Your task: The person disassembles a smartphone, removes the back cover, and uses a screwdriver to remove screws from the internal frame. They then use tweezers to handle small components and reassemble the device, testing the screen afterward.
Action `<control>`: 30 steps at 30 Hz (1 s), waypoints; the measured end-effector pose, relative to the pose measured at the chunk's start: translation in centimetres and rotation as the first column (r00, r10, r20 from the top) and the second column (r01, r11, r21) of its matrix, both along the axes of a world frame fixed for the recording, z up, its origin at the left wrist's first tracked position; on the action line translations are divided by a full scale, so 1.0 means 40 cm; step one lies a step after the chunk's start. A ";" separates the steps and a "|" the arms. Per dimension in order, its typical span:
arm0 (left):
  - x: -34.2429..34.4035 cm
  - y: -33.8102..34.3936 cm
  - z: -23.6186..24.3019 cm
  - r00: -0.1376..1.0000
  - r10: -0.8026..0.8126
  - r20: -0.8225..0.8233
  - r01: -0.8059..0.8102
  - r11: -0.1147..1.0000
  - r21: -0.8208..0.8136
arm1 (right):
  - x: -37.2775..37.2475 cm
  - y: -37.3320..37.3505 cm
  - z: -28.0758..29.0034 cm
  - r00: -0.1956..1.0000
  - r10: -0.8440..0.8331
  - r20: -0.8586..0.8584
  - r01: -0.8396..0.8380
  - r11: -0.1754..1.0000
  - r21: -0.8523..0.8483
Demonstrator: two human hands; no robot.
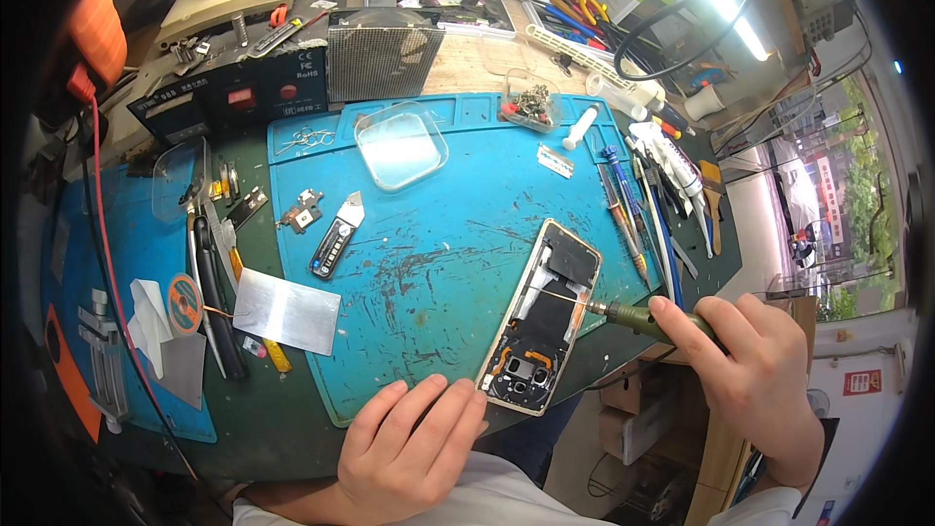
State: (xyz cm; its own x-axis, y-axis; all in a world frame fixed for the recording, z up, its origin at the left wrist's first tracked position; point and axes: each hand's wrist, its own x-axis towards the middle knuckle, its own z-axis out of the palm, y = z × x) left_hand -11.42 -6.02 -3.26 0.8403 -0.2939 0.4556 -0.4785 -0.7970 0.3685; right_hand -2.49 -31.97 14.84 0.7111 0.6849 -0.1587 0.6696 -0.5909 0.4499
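Note:
An opened phone (557, 317) lies tilted on the front right part of the blue mat, its back off and its inner parts showing. Dark panels fill its upper end; a camera cluster and orange flex cables sit at the near end. My right hand (750, 360) is closed around a green-handled tool (633, 319) with a long thin metal bit. The bit reaches left across the phone's middle; whether its tip touches cannot be made out. My left hand (414, 443) rests with fingers stretched out, its fingertips at the phone's lower left edge.
A scraper blade (337, 236), a metal plate (288, 312) and a clear plastic lid (400, 145) lie on the mat (438, 263). Screws fill a small box (531, 100) behind. Screwdrivers and tweezers line the right side. A red cable (105, 205) runs down the left.

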 end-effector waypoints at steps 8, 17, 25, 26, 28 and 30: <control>0.000 -0.001 -0.001 1.000 0.003 0.006 -0.003 1.000 -0.005 | -0.017 -0.002 0.000 0.997 0.029 -0.074 -0.029 1.000 -0.002; 0.000 -0.002 0.002 1.000 0.006 0.001 -0.006 1.000 -0.015 | -0.018 -0.024 -0.021 0.999 -0.011 -0.038 0.013 0.998 0.057; 0.002 -0.003 0.006 1.000 0.002 0.015 -0.002 1.000 -0.004 | -0.024 -0.035 -0.034 0.998 -0.008 -0.055 0.013 0.996 0.089; 0.002 -0.003 0.006 1.000 0.002 0.015 -0.002 1.000 -0.006 | -0.026 -0.036 -0.036 0.998 -0.010 -0.059 0.016 0.996 0.093; 0.003 -0.004 0.005 1.000 0.004 0.015 -0.003 1.000 -0.012 | -0.030 -0.038 -0.038 0.997 -0.016 -0.070 0.023 0.995 0.097; 0.003 -0.004 0.007 1.000 0.004 0.015 -0.003 1.000 -0.010 | -0.032 -0.040 -0.040 0.997 -0.017 -0.072 0.025 0.994 0.109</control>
State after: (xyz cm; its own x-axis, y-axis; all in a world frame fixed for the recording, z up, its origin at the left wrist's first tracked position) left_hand -11.29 -6.20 -2.97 0.8343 -0.2862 0.4712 -0.4813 -0.7949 0.3693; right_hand -3.76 -33.55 13.22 0.7149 0.6862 -0.1340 0.6846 -0.6481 0.3336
